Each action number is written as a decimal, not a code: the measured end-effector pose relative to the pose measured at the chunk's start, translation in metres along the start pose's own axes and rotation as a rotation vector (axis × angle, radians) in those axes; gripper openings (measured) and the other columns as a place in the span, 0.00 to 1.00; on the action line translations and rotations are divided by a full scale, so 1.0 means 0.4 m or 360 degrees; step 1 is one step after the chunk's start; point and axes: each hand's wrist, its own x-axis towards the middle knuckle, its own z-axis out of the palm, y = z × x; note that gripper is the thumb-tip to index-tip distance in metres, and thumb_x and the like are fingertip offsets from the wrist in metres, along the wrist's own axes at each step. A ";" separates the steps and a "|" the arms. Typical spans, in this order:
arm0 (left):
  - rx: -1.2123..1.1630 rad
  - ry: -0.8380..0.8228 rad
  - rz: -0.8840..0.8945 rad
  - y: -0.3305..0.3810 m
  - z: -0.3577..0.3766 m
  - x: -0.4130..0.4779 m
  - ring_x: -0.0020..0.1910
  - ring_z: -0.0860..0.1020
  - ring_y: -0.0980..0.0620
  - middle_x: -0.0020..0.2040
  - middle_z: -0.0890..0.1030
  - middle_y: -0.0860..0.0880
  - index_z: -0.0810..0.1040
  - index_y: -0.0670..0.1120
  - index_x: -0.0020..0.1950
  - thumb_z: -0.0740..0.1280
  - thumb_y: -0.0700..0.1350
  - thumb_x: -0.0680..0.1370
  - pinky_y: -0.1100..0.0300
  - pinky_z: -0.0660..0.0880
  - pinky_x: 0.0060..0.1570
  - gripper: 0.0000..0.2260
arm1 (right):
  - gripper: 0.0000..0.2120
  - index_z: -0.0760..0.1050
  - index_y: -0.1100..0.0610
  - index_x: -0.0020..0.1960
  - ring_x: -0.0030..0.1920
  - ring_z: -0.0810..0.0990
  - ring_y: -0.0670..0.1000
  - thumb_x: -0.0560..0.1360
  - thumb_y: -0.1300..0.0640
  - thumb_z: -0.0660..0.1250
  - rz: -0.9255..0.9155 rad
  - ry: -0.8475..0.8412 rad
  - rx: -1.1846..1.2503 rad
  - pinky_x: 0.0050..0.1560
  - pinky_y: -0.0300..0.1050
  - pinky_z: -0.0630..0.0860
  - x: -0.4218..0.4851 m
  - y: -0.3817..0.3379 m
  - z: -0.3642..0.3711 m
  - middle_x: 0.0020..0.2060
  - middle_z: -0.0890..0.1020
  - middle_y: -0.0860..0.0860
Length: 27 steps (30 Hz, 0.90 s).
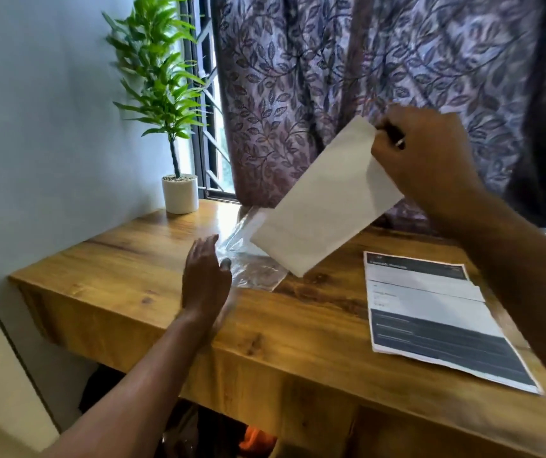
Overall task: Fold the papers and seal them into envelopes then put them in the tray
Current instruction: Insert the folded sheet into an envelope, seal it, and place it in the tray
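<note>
Right hand [427, 153] pinching envelope [324, 206], plastic wrapper [252, 267] beneath

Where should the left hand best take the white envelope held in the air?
Probably its lower short end, from the left and below: the right hand pinches the upper end, the white envelope hangs tilted over the desk, its lower end free and nearest the left hand.

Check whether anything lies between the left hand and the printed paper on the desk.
Nothing blocks it: bare desk wood separates the left hand from the printed paper. The clear plastic wrapper lies off to the far side, and the envelope, pinched by the right hand, hangs above.
</note>
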 end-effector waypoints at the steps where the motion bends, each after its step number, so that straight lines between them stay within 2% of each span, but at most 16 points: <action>1: -0.0124 0.0016 0.0052 0.026 0.013 -0.003 0.67 0.74 0.42 0.67 0.77 0.42 0.73 0.41 0.72 0.69 0.39 0.78 0.49 0.69 0.68 0.21 | 0.11 0.81 0.58 0.53 0.41 0.79 0.56 0.79 0.55 0.61 -0.0009 0.0016 -0.0031 0.40 0.46 0.72 -0.015 0.019 -0.013 0.46 0.84 0.58; 4: -0.0650 -0.0151 -0.0089 0.171 0.033 -0.014 0.55 0.82 0.45 0.56 0.85 0.46 0.77 0.45 0.65 0.66 0.49 0.81 0.49 0.77 0.58 0.14 | 0.11 0.79 0.59 0.53 0.38 0.78 0.56 0.81 0.54 0.61 -0.0073 0.0046 -0.0132 0.39 0.46 0.71 -0.061 0.056 -0.049 0.43 0.84 0.59; 6: -0.1313 -0.0627 -0.0504 0.302 0.026 -0.019 0.48 0.84 0.43 0.49 0.86 0.44 0.77 0.46 0.60 0.60 0.61 0.82 0.48 0.81 0.49 0.20 | 0.12 0.79 0.60 0.53 0.37 0.79 0.58 0.81 0.54 0.61 -0.0167 0.0075 -0.0208 0.37 0.44 0.69 -0.097 0.077 -0.079 0.41 0.83 0.59; 8: -0.1760 -0.1201 -0.0943 0.405 0.020 -0.016 0.50 0.84 0.38 0.53 0.85 0.39 0.74 0.47 0.57 0.55 0.69 0.79 0.44 0.82 0.49 0.27 | 0.13 0.78 0.58 0.53 0.36 0.81 0.59 0.82 0.52 0.58 -0.0324 0.0008 -0.0230 0.35 0.48 0.75 -0.146 0.087 -0.101 0.40 0.83 0.58; 9: -0.1870 -0.1380 -0.1040 0.439 0.027 -0.013 0.50 0.84 0.37 0.56 0.84 0.38 0.73 0.46 0.58 0.54 0.71 0.78 0.43 0.83 0.49 0.29 | 0.13 0.78 0.57 0.53 0.36 0.81 0.59 0.81 0.52 0.58 -0.0403 -0.0051 -0.0231 0.34 0.52 0.77 -0.175 0.089 -0.110 0.40 0.83 0.57; 10: -0.1934 -0.1456 -0.1078 0.465 0.035 -0.012 0.49 0.85 0.37 0.58 0.83 0.37 0.74 0.44 0.61 0.56 0.68 0.79 0.43 0.83 0.47 0.29 | 0.13 0.79 0.56 0.53 0.35 0.81 0.59 0.81 0.52 0.58 -0.0483 -0.0095 -0.0246 0.32 0.53 0.78 -0.205 0.088 -0.114 0.39 0.83 0.56; 12: -0.1990 -0.1447 -0.1063 0.507 0.053 -0.009 0.45 0.85 0.40 0.60 0.82 0.36 0.75 0.37 0.66 0.62 0.52 0.83 0.48 0.84 0.42 0.21 | 0.13 0.81 0.54 0.51 0.34 0.82 0.58 0.81 0.51 0.59 -0.0672 -0.0137 -0.0325 0.28 0.52 0.78 -0.265 0.099 -0.126 0.39 0.83 0.53; 14: -0.1908 -0.1413 -0.1000 0.521 0.086 -0.006 0.48 0.84 0.42 0.61 0.81 0.36 0.74 0.35 0.68 0.64 0.39 0.81 0.48 0.84 0.42 0.16 | 0.14 0.82 0.53 0.54 0.36 0.84 0.57 0.82 0.49 0.60 -0.0811 -0.0244 -0.0369 0.28 0.50 0.78 -0.318 0.117 -0.134 0.42 0.85 0.51; 16: -0.1702 -0.1474 -0.0815 0.526 0.106 -0.003 0.49 0.84 0.42 0.54 0.85 0.39 0.78 0.41 0.62 0.66 0.38 0.81 0.47 0.83 0.43 0.10 | 0.17 0.82 0.54 0.56 0.41 0.86 0.57 0.81 0.44 0.61 -0.0781 -0.0301 -0.0293 0.32 0.52 0.81 -0.353 0.138 -0.142 0.46 0.86 0.52; 18: -0.1492 -0.1510 -0.0534 0.532 0.114 -0.007 0.43 0.86 0.48 0.46 0.87 0.45 0.79 0.44 0.57 0.67 0.41 0.81 0.54 0.82 0.40 0.06 | 0.19 0.83 0.55 0.56 0.46 0.86 0.57 0.81 0.44 0.60 -0.0636 -0.0210 -0.0168 0.41 0.54 0.83 -0.365 0.164 -0.140 0.48 0.87 0.52; 19: -0.1384 -0.1498 -0.0364 0.534 0.121 -0.004 0.40 0.86 0.53 0.44 0.87 0.48 0.80 0.44 0.56 0.68 0.41 0.81 0.59 0.81 0.37 0.05 | 0.19 0.84 0.56 0.55 0.48 0.86 0.57 0.81 0.45 0.59 -0.0543 -0.0139 -0.0139 0.48 0.55 0.82 -0.363 0.184 -0.134 0.48 0.87 0.52; 21: -0.1013 -0.1495 0.0038 0.544 0.124 0.003 0.38 0.84 0.59 0.47 0.85 0.51 0.78 0.47 0.56 0.70 0.42 0.80 0.68 0.79 0.38 0.05 | 0.17 0.82 0.55 0.56 0.51 0.84 0.57 0.79 0.47 0.60 -0.0292 -0.0046 -0.0164 0.59 0.55 0.75 -0.354 0.234 -0.108 0.51 0.86 0.52; 22: -0.0816 -0.1522 0.0209 0.548 0.121 0.007 0.42 0.84 0.58 0.51 0.84 0.51 0.78 0.49 0.58 0.71 0.45 0.79 0.68 0.79 0.43 0.08 | 0.16 0.80 0.54 0.58 0.53 0.82 0.56 0.78 0.46 0.61 -0.0120 -0.0051 -0.0192 0.60 0.54 0.71 -0.346 0.258 -0.092 0.53 0.85 0.51; 24: -0.0629 -0.1619 0.0378 0.555 0.120 0.017 0.52 0.84 0.53 0.56 0.85 0.53 0.79 0.51 0.62 0.74 0.47 0.77 0.61 0.80 0.52 0.14 | 0.20 0.74 0.51 0.62 0.58 0.76 0.54 0.75 0.42 0.64 0.0223 -0.0161 -0.0187 0.58 0.55 0.70 -0.342 0.305 -0.056 0.58 0.79 0.51; 25: -0.0628 -0.1676 0.0412 0.558 0.113 0.021 0.53 0.84 0.54 0.56 0.85 0.55 0.79 0.52 0.64 0.74 0.47 0.77 0.61 0.80 0.52 0.16 | 0.22 0.72 0.51 0.64 0.58 0.74 0.54 0.74 0.42 0.67 0.0361 -0.0241 -0.0116 0.57 0.55 0.71 -0.343 0.323 -0.040 0.58 0.77 0.51; 27: -0.0623 -0.1794 0.0488 0.568 0.113 0.030 0.49 0.83 0.61 0.52 0.85 0.60 0.78 0.56 0.64 0.74 0.46 0.77 0.69 0.78 0.45 0.17 | 0.25 0.71 0.53 0.67 0.55 0.75 0.53 0.74 0.46 0.72 0.0627 -0.0373 0.0124 0.54 0.49 0.72 -0.345 0.355 -0.017 0.58 0.77 0.51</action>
